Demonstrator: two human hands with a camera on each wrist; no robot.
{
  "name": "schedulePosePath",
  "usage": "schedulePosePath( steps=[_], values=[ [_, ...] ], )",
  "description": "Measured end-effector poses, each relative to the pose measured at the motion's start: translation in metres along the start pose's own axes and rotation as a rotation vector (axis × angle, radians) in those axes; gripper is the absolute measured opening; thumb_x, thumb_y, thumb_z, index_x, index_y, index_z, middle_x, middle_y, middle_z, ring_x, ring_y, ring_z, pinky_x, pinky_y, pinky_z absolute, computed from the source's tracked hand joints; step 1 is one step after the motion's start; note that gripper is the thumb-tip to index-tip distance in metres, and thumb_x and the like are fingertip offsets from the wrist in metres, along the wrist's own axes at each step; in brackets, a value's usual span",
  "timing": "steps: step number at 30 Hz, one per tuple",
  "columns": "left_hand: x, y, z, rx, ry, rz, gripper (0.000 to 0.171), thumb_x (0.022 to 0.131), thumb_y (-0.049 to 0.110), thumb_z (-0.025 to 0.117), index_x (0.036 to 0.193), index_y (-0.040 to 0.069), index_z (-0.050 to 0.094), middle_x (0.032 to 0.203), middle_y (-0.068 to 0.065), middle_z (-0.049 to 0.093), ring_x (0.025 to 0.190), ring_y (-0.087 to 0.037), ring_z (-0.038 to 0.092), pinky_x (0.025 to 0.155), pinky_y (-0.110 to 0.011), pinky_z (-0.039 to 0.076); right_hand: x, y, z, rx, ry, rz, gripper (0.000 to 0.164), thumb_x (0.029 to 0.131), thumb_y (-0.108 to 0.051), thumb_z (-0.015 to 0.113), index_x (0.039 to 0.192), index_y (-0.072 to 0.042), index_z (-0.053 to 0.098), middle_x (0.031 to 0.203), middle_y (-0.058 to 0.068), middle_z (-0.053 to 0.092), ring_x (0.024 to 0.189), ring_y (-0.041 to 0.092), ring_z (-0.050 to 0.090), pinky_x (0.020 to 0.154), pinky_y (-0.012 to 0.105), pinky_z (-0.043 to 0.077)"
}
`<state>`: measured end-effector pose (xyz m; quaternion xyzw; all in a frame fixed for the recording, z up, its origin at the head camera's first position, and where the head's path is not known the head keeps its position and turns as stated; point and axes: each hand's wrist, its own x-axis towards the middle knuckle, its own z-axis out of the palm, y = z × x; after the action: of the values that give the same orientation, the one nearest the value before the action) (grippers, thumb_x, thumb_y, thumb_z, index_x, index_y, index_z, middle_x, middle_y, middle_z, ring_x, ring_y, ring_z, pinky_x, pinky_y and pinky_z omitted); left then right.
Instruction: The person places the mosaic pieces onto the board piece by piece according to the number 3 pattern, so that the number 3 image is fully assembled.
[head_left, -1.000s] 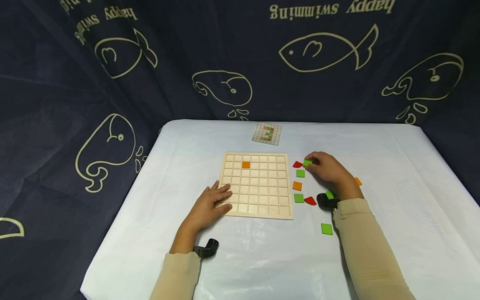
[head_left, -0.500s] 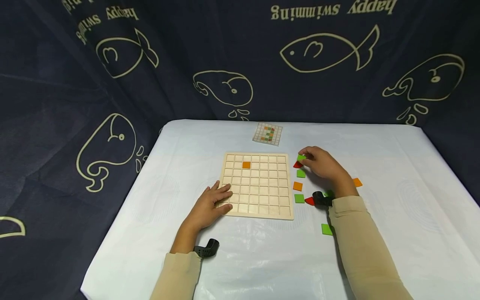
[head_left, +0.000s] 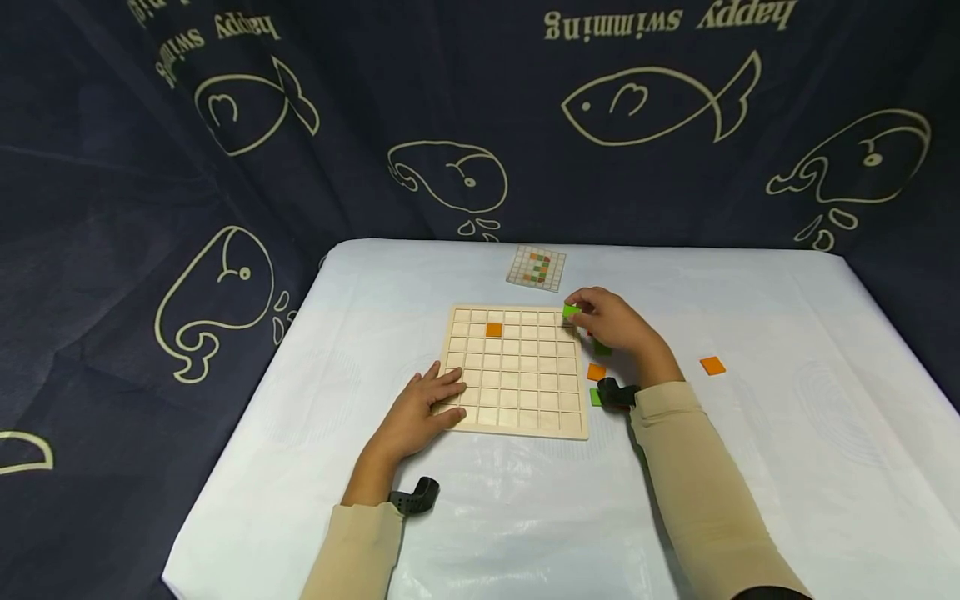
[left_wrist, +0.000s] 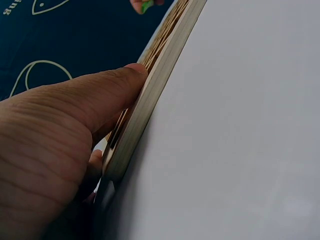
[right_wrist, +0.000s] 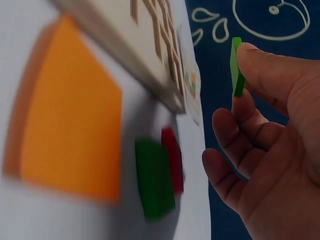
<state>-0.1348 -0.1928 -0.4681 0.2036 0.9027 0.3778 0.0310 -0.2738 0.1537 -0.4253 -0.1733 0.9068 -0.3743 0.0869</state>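
My right hand [head_left: 617,323] pinches a green square tile [head_left: 571,312] between thumb and fingers, raised over the far right corner of the wooden grid board [head_left: 517,362]. In the right wrist view the green tile [right_wrist: 237,67] stands nearly edge-on at the thumb tip, the other fingers loosely bent. My left hand [head_left: 415,410] rests with spread fingers on the board's near left corner. The left wrist view has its thumb [left_wrist: 112,90] lying along the board's edge [left_wrist: 155,85]. One orange square tile [head_left: 494,330] sits in a cell of the second row from the far edge.
Right of the board lie an orange tile [head_left: 596,372], a green tile [head_left: 596,397] and a red piece [right_wrist: 172,160], partly hidden by the right arm. Another orange tile [head_left: 712,366] lies farther right. Behind the board is a patterned grid card [head_left: 537,267], before a dark curtain [head_left: 450,75].
My right hand has carried the green tile leftward from beside the red piece to over the board's far right corner. The left hand has stayed put.
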Motion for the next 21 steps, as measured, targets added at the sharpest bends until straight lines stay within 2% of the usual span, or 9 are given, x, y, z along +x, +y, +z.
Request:
schedulePosePath(
  steps=[6, 21],
  values=[
    [0.0, 0.001, -0.001, 0.0, -0.005, -0.004, 0.047, 0.093, 0.025, 0.071, 0.135, 0.005, 0.063, 0.15, -0.004, 0.046, 0.149, -0.03, 0.021, 0.12, -0.053, 0.009, 0.008, -0.009, 0.011, 0.028, -0.031, -0.04, 0.029, 0.101, -0.014, 0.059, 0.127, -0.002, 0.061, 0.12, 0.016, 0.055, 0.107, 0.031, 0.051, 0.092, 0.048, 0.045],
    [0.0, 0.001, -0.001, -0.002, -0.005, -0.016, 0.047, 0.093, 0.025, 0.071, 0.135, 0.005, 0.063, 0.151, -0.003, 0.045, 0.149, -0.028, 0.02, 0.12, -0.052, 0.009, 0.025, -0.03, 0.038, 0.035, -0.08, -0.105, 0.027, 0.1, -0.014, 0.06, 0.126, -0.003, 0.062, 0.115, 0.013, 0.056, 0.102, 0.028, 0.051, 0.089, 0.045, 0.045]
  ],
)
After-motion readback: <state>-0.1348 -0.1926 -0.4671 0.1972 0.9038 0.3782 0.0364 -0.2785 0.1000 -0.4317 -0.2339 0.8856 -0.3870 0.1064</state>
